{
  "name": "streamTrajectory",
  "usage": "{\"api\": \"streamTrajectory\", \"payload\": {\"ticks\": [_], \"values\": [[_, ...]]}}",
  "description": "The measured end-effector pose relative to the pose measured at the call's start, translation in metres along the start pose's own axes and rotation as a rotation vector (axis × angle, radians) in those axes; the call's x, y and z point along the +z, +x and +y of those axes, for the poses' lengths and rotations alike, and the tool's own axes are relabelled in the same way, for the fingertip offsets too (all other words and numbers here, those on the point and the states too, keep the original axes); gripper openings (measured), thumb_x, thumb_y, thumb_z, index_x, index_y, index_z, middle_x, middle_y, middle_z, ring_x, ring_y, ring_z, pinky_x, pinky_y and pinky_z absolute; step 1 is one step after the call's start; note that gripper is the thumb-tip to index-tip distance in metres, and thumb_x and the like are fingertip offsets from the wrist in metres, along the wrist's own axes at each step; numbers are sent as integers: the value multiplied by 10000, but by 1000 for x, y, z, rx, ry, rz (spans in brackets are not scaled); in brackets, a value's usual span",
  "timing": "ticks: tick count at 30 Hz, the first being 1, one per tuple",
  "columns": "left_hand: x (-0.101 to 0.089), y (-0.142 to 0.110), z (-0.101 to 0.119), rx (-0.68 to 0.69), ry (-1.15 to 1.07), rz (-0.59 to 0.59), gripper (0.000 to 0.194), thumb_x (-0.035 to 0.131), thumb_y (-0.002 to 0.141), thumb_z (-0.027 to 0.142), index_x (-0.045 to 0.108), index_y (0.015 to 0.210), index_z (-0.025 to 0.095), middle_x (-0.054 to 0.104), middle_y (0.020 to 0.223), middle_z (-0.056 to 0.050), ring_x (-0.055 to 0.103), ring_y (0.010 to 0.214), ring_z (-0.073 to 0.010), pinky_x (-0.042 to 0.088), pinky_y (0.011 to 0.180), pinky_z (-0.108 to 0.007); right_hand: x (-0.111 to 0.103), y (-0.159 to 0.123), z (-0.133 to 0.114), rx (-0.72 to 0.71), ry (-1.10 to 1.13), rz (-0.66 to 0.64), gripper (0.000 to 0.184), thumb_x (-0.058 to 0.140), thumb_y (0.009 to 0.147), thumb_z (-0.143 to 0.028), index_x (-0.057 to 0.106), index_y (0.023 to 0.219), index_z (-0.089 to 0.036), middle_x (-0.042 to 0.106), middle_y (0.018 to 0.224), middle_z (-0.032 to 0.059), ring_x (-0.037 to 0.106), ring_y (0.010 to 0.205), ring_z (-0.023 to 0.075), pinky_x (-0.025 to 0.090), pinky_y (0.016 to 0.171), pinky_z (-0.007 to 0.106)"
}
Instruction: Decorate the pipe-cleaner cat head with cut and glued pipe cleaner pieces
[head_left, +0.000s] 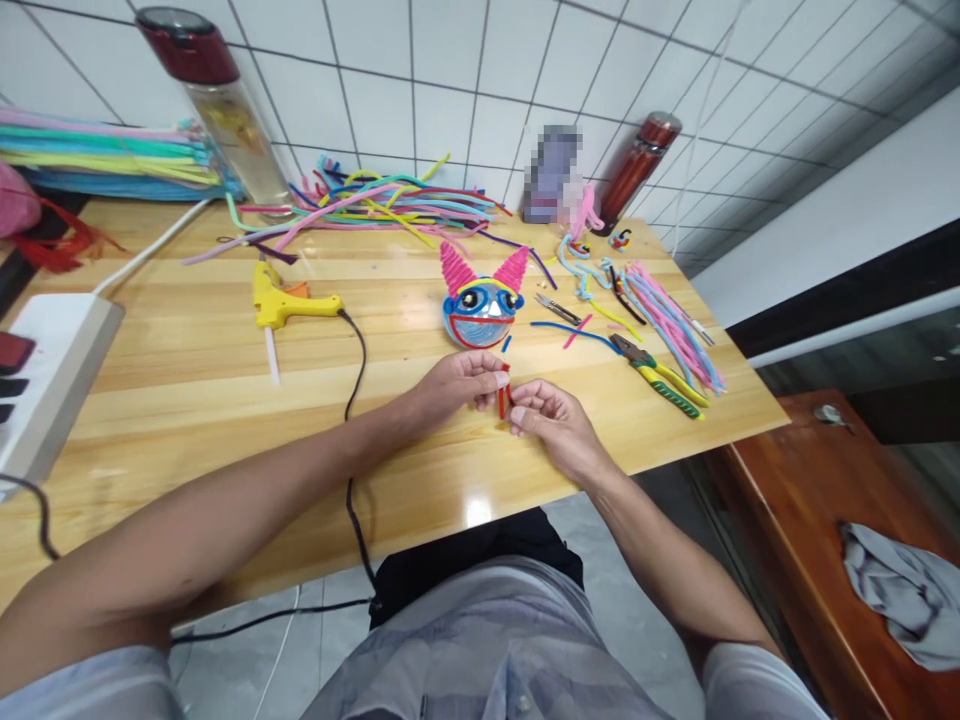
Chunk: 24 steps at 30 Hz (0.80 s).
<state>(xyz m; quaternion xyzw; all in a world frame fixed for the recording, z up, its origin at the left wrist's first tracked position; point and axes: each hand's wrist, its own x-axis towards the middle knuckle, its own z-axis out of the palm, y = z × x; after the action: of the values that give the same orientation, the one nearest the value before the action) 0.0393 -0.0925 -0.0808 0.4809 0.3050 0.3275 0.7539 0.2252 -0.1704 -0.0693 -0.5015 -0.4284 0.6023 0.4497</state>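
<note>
Red pipe cleaner [502, 403] shows 2 strands between left hand [466, 381] and right hand [556, 421].

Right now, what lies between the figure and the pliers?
In the head view, between the figure and the pliers lie a blue stem crossed by a pink stem and, slightly nearer the wall, snips and a yellow stem.

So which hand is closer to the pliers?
Right. The right hand is left of the pliers; the left hand is farther to the left.
</note>
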Motion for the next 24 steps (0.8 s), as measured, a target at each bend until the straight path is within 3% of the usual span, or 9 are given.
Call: {"api": "streamTrajectory", "payload": {"ticks": [3, 5, 9, 12, 16, 20, 24], "values": [[0, 0, -3, -20, 88, 10, 396, 875, 723, 418, 670, 925, 146, 660, 634, 30, 567, 545, -94, 413, 556, -229, -11, 0, -3, -40, -151, 63, 323, 882, 735, -445, 701, 867, -211, 662, 675, -40, 573, 572, 111, 464, 593, 262], [0, 1, -4, -50, 117, 27, 411, 873, 712, 432, 663, 926, 151, 652, 620, 31, 562, 534, -99, 402, 538, -229, -34, 5, -9, -145, -309, 172, 255, 819, 780, -427, 698, 844, -212, 643, 674, -38, 558, 584, 116, 449, 597, 263], [0, 1, -1, -79, 147, 24, 427, 873, 689, 462, 652, 892, 158, 642, 620, 30, 549, 526, -101, 406, 542, -238, -114, 30, -36, -407, -665, 495, 189, 703, 815, -401, 707, 834, -213, 715, 803, 16, 627, 716, 171, 512, 723, 321], [0, -1, 2, -72, 163, 10, 408, 844, 734, 499, 647, 851, 162, 635, 629, 26, 548, 541, -101, 410, 564, -244, -173, 48, -55, -365, -987, 703, 251, 626, 827, -385, 766, 906, -192, 756, 861, 71, 660, 762, 220, 536, 779, 386], [2, -3, 7, -12, 151, 24, 364, 816, 797, 489, 652, 806, 165, 658, 687, 8, 571, 612, -111, 449, 631, -256, -214, 39, -53, -314, -1177, 742, 353, 617, 844, -408, 794, 1033, -168, 773, 1047, 142, 692, 881, 273, 545, 903, 473], [4, -4, 21, 104, -2, 131, 289, 804, 826, 413, 637, 799, 179, 680, 732, 4, 604, 683, -120, 480, 688, -250, -228, 4, -22, -335, -1380, 643, 463, 599, 919, -535, 770, 1155, -174, 757, 1150, 171, 681, 1068, 340, 535, 976, 525], [-1, -2, 35, 70, -231, 45, 317, 813, 823, 390, 569, 797, 190, 666, 694, 13, 598, 606, -111, 466, 634, -243, -237, -19, -2, -379, -1600, 545, 555, 576, 973, -566, 710, 1318, -151, 703, 1266, 218, 635, 1202, 391, 498, 1043, 561]]}}
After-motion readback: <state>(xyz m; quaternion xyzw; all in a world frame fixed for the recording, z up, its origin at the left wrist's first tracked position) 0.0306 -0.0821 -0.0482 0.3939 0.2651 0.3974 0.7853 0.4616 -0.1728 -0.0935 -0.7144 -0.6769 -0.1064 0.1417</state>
